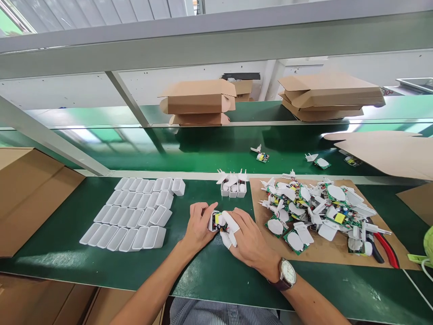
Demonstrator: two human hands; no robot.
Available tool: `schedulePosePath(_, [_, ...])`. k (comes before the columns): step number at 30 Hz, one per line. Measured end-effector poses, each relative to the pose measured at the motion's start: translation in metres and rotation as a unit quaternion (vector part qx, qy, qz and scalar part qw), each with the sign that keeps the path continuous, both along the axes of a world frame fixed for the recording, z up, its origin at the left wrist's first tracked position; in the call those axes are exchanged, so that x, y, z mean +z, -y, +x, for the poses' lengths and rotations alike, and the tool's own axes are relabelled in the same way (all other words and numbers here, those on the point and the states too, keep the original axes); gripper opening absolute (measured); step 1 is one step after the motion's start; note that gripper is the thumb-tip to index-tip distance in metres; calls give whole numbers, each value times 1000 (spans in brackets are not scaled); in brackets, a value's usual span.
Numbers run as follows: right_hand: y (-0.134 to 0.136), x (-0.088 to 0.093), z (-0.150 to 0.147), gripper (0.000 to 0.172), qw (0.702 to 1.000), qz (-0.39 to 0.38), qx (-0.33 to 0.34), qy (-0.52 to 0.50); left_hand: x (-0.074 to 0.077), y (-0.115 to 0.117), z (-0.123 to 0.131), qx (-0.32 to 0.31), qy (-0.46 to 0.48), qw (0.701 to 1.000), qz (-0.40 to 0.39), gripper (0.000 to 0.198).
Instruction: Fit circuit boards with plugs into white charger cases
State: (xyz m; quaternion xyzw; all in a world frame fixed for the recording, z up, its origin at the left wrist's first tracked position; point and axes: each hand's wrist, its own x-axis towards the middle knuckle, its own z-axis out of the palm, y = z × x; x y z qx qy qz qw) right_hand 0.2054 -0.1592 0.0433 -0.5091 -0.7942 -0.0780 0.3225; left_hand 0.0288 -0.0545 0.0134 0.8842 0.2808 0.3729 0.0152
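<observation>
In the middle of the bench, my left hand [199, 224] grips a small white plastic housing [213, 222] between thumb and fingers. My right hand [249, 238] is closed on a circuit board [219, 219] with a yellow component and white plug parts, partly inside or against the housing; how deep it sits is hidden. White covering shows on some right fingertips. Just beyond the hands stand 3 white housings [233, 189] with boards in them and plug pieces on top. To the left lie rows of open white housings [130, 214].
A heap of circuit boards [304, 207] with white plugs lies on a cardboard sheet [324, 257] at the right, beside red-handled pliers [387, 250]. Loose boards [262, 157] rest on the green belt [203, 153]. Cardboard boxes [199, 97] stand behind; a metal beam [216, 40] crosses above.
</observation>
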Motion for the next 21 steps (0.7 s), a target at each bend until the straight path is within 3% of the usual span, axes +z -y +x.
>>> schedulePosePath(9, [1, -3, 3, 52, 1000, -25, 0, -13, 2, 1, 2, -3, 17, 1000, 2, 40])
schedulePosePath(15, [0, -4, 2, 46, 1000, -25, 9, -13, -3, 2, 2, -1, 18, 1000, -24, 44])
schedulePosePath(18, [-2, -2, 1, 42, 998, -38, 22, -42, -10, 3, 2, -40, 22, 995, -91, 48])
schedulePosePath(21, [-5, 0, 4, 44, 987, -80, 24, -135, -16, 3, 1, -113, 57, 962, -243, 53])
